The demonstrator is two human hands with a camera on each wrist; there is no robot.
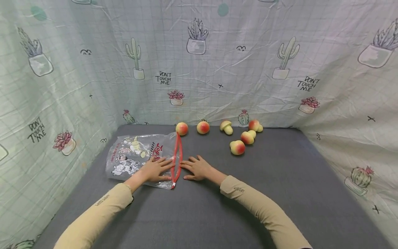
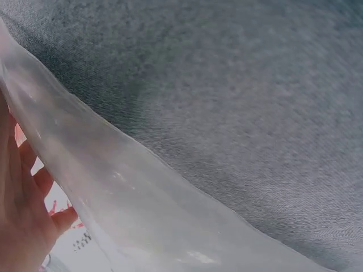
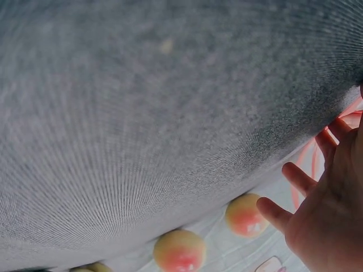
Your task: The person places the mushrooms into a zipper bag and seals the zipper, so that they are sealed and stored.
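Both hands laid loosely at the red zip of a clear bag

I have the left hand (image 1: 157,169) lying palm down on a clear plastic zip bag (image 1: 135,152), its fingers apart and stretched toward the bag's mouth. They press on the film and clamp nothing. The right hand (image 1: 199,168) comes in from the other side, its fingers also spread, the tips at the red zip strip (image 1: 181,152); I see no pinch there. The strip's two edges part in a narrow gap between my hands, and a small white slider (image 1: 173,184) sits at the near end.

The bag lies flat on the left half of a dark grey tabletop (image 1: 199,218), its mouth turned to the right, with cartoon figures and red lettering on its face. My left wrist view is mostly translucent film and grey cloth, with the fingers at its edge.

Beyond the bag's far corner I find one round red-and-yellow piece (image 1: 181,128), with a second round piece (image 1: 203,127) to its right. Farther right is a yellow toy mushroom (image 1: 226,127), then three red-capped toy mushrooms (image 1: 247,137) in a slanting row. Beige sleeves (image 1: 264,211) cover both forearms, and a cactus-print curtain (image 1: 217,65) hangs behind and at both sides.
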